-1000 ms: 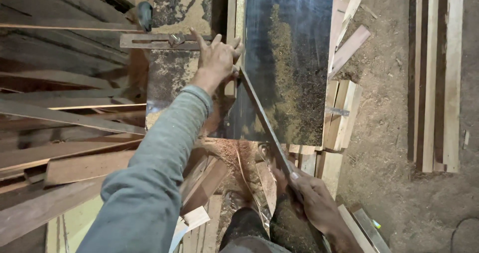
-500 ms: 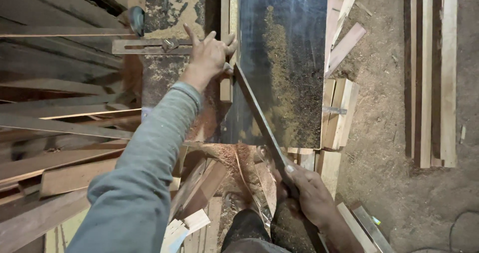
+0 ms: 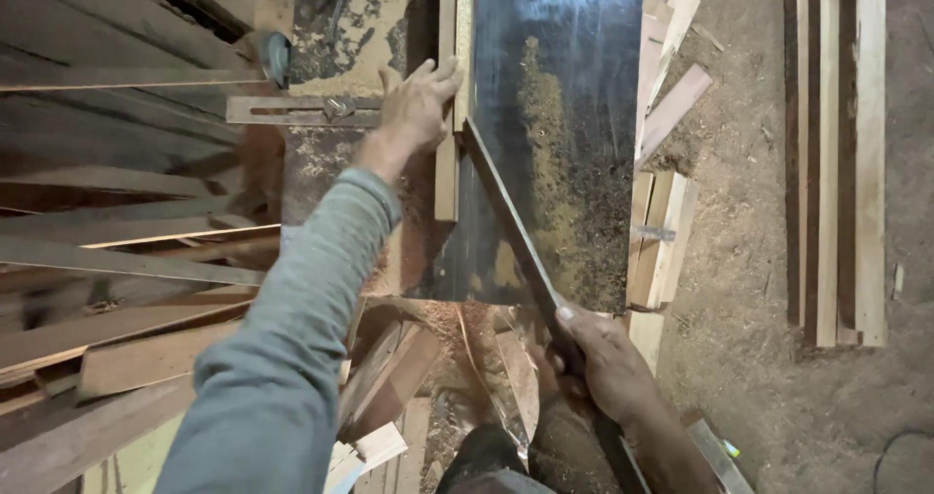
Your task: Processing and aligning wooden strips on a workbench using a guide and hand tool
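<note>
- At the bottom edge, just above the person's knees, the right hand [image 3: 608, 367] is closing its fingers around the near end of a long dark strip [image 3: 511, 226].
- Beside that hand, offcuts [image 3: 389, 372] and curled shavings are lying in a heap on the floor.
- From the grip, the strip is slanting up and to the left across a dark metal table [image 3: 574, 114] dusted with sawdust.
- The far end of the strip is meeting a pale upright fence [image 3: 448, 178] at the table's left edge.
- Farther up, the left hand [image 3: 416, 105], on a grey-sleeved arm, is lying mostly open, fingers spread, pressing on the fence just beside the strip's far end; it is clasping nothing.
- To the left of that hand, a slotted metal bar [image 3: 302, 110] is lying flat on a dusty surface.
- On the left, boards [image 3: 117, 260] are lying stacked at angles.
- On the right, well apart, long slats [image 3: 837, 153] are lying side by side on the sawdust floor.
</note>
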